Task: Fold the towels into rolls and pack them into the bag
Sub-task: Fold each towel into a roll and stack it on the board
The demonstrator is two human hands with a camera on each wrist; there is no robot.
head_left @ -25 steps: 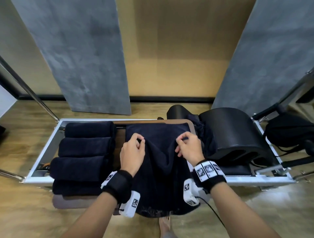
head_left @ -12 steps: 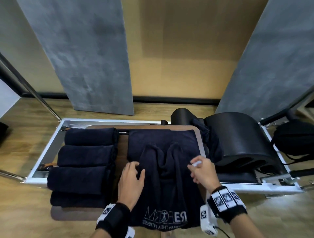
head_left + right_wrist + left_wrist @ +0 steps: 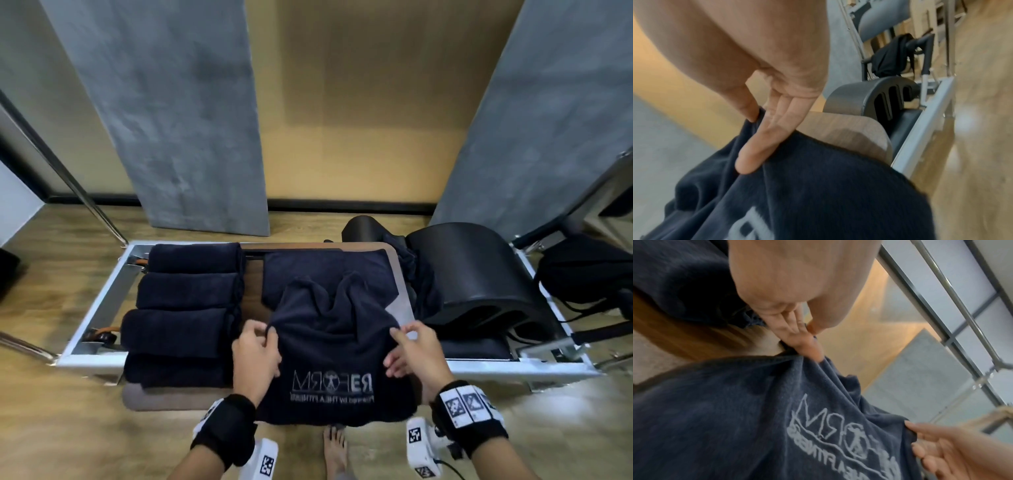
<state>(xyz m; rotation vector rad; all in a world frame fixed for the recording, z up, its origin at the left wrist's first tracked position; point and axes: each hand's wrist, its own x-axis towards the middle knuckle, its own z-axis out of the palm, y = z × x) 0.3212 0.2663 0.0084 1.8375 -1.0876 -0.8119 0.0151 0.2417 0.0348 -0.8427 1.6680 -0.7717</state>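
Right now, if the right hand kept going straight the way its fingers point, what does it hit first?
Probably the raised fold of the navy logo towel it already pinches: the right hand points left and away across the towel. Beyond that, likely the left hand; depth is unclear.

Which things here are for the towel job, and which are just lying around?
For the job:
printed towel, pinched by left hand and right hand
rolled towels
black bag

Just lying around:
curved black pad
metal frame
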